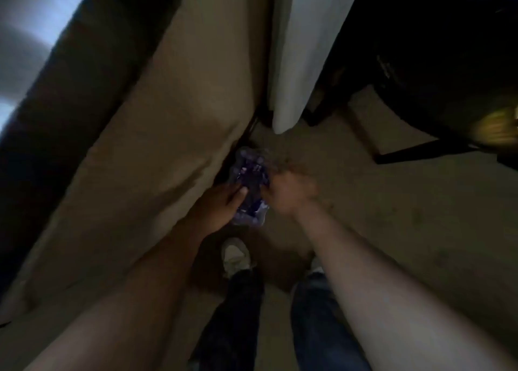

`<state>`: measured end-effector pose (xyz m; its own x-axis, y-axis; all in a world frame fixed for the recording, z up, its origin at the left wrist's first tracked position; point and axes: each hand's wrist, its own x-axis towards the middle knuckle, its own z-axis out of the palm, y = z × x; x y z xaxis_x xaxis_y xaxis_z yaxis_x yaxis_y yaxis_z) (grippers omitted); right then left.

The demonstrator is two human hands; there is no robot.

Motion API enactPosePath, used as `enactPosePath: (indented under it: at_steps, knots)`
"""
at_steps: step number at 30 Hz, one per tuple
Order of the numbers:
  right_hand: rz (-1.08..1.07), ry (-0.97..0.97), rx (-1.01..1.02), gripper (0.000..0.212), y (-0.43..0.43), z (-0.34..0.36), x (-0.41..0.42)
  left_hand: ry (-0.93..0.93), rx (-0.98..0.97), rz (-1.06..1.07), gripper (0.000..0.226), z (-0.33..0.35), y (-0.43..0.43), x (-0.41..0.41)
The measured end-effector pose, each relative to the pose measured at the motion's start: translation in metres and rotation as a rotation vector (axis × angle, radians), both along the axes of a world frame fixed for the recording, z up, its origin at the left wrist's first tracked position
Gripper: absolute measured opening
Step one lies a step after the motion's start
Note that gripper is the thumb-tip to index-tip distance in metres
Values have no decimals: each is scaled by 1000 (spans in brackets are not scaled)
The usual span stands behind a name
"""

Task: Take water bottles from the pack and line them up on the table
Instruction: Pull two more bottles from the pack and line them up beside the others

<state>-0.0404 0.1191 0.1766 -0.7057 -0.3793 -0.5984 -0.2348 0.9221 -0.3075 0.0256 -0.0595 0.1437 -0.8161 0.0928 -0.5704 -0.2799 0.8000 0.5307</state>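
Note:
The pack of water bottles (249, 183) lies on the floor below me, wrapped in clear plastic with dark blue-purple print, tucked against a large tan surface. My left hand (224, 205) rests on the pack's left side with fingers curled onto the wrap. On the pack's right edge my right hand (288, 194) is blurred; its fingers seem closed on the plastic. No single bottle can be made out. The picture is dark and smeared.
The large tan surface (157, 135) slopes up on the left. A white panel (302, 48) stands ahead, with dark furniture and a black leg (420, 149) on the right. My shoe (235, 254) and jeans (316, 323) are below on beige floor (406, 216).

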Motion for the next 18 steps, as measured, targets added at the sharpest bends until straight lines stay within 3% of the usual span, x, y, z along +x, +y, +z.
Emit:
enactPosePath:
  at_steps: [3,7,12,15,18]
  knots:
    - [110,127,16,43,-14,-59,9,8,-112,-142,46,-59,3,14]
    - [74,95,-29,42,-24,-138,21,40,-178,-243,39,-126,6,23]
    - [-235,-199,-201,29,-45,-214,31,69,-341,-257,47,-181,-7,28]
    - [-400,-333,-330,32,-71,-238,31,165,-275,-222,51,-188,-17,29]
    - [-710,-653,-550,32,-89,-248,31,215,-225,-182,58,-187,-23,31]
